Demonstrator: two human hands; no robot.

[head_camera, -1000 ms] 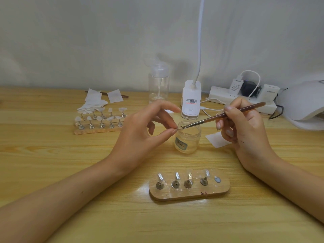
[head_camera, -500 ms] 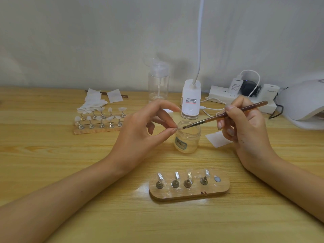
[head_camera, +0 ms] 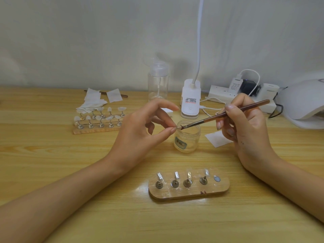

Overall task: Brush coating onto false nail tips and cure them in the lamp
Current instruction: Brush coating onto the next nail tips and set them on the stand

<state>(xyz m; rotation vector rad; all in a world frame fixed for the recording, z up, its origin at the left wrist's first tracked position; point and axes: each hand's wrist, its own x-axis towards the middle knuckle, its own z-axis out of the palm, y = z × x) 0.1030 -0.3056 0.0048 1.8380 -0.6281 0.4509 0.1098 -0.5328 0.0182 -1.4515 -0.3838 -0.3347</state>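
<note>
Tip (head_camera: pixel 178 127) pinched between thumb and forefinger of left hand (head_camera: pixel 140 130) near jar (head_camera: pixel 187 139), brush (head_camera: pixel 228 114) gripped pen-like in right hand (head_camera: pixel 249 130), bristles seemingly touching tip.

Wood-grain bench (head_camera: pixel 52 163). Far centre: clear pump bottle (head_camera: pixel 158 85), upright. Just right of it: white clip-on desk light (head_camera: pixel 190 100), gooseneck running up out of frame. Far right: white power strip (head_camera: pixel 217 93), adapters plugged in, white cable looped above. Far left: pile of white wipes (head_camera: pixel 91 103). One loose wipe (head_camera: pixel 218 139) lies flat right of centre.
</note>
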